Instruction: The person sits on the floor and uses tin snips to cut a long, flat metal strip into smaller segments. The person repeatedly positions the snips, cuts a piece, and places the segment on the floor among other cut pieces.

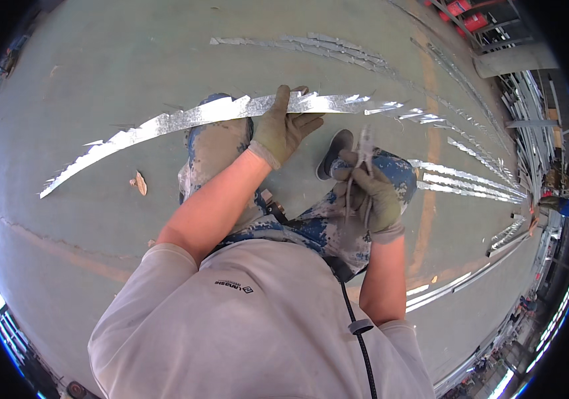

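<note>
My left hand (280, 133), in an olive work glove, grips a long, thin, shiny metal strip (201, 114) near its middle. The thumb lies across the near face, with fingers behind and below. Sharp jagged tabs stick up along the strip's far edge, and it stretches from the left over my raised knee toward the right. My right hand (379, 199), gloved too, is closed round the handles of metal pliers (365, 145) above my right thigh. The jaws point away from me, just below the strip and apart from it. Blur hides their exact shape.
More jagged strips (298, 45) lie on the green floor ahead. Three bright strips (467, 186) lie side by side at the right, near long metal bars (444, 289). Stacked metal lengths (530, 113) and red objects (460, 10) stand far right. A dry leaf (140, 183) lies left.
</note>
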A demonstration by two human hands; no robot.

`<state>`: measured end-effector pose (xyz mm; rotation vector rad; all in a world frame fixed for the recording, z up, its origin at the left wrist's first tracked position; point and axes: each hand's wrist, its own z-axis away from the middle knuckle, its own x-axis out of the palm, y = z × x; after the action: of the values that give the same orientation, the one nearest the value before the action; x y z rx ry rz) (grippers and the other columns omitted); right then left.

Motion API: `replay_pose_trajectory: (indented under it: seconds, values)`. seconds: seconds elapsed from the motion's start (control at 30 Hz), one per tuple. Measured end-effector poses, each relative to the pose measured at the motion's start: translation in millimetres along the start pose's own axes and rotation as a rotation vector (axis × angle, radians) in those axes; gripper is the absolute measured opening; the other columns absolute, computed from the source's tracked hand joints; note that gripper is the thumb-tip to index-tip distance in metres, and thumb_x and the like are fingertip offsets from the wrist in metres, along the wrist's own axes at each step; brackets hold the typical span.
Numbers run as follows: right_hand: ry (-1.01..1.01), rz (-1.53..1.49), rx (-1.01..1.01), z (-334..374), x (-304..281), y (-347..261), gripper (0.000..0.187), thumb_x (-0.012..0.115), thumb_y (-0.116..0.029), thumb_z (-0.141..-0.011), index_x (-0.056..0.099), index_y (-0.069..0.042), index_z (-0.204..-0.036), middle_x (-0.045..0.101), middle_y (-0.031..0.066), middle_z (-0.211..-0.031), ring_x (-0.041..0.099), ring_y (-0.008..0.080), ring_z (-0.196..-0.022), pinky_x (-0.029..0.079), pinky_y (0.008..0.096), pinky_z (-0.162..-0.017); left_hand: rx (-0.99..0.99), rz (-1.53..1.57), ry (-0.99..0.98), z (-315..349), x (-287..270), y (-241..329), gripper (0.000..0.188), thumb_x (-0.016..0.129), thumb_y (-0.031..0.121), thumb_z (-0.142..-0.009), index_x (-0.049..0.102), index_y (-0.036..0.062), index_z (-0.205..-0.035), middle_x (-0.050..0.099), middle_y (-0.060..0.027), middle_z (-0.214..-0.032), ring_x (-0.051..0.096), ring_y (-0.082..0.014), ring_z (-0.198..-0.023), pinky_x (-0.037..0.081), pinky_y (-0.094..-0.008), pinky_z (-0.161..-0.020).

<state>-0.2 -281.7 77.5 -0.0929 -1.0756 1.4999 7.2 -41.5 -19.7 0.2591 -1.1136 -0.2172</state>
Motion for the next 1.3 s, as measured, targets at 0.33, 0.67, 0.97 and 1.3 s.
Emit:
replay_pose_trajectory:
  seconds: [0.33, 0.67, 0.97, 1.3]
  values:
    - [0.027, 0.151, 0.124, -11, 40, 25, 0.044, 0.062, -0.015, -0.104, 0.051, -0.003, -0.145, 0.072, 0.0107, -0.110, 0.070, 0.0169, -0.084, 0.058, 0.0303, -0.068, 0.039, -0.151, -0.043, -9, -6, 2, 0.055, 0.049, 0.047, -0.110, 0.054, 0.0012, -0.139, 0.066, -0.0158, -0.129, 0.072, -0.0339, -0.110, 0.062, -0.0465, -0.094]
    - [0.152, 0.689, 0.032, -40, 36, 43, 0.040, 0.056, -0.029, -0.109, 0.054, -0.006, -0.141, 0.070, 0.0053, -0.103, 0.064, 0.0130, -0.081, 0.052, 0.0279, -0.065, 0.009, -0.053, -0.207, -5, 2, 3, 0.060, 0.043, 0.047, -0.111, 0.050, -0.0025, -0.144, 0.064, -0.0231, -0.130, 0.068, -0.0388, -0.116, 0.061, -0.0502, -0.099]
    - [0.206, 0.917, -0.052, -57, 24, 39, 0.036, 0.060, -0.031, -0.105, 0.061, -0.004, -0.130, 0.065, 0.0083, -0.082, 0.061, 0.0160, -0.069, 0.051, 0.0337, -0.064, 0.004, -0.031, -0.167, -7, 1, 0, 0.055, 0.045, 0.044, -0.112, 0.053, -0.0031, -0.140, 0.067, -0.0203, -0.120, 0.071, -0.0332, -0.107, 0.061, -0.0458, -0.094]
    - [0.219, 0.926, -0.031, -63, 20, 39, 0.040, 0.059, -0.031, -0.105, 0.060, -0.006, -0.137, 0.067, 0.0146, -0.087, 0.065, 0.0212, -0.071, 0.053, 0.0364, -0.069, 0.037, -0.067, -0.180, -10, 0, -1, 0.057, 0.044, 0.043, -0.112, 0.051, -0.0049, -0.143, 0.063, -0.0229, -0.132, 0.065, -0.0378, -0.120, 0.055, -0.0530, -0.106]
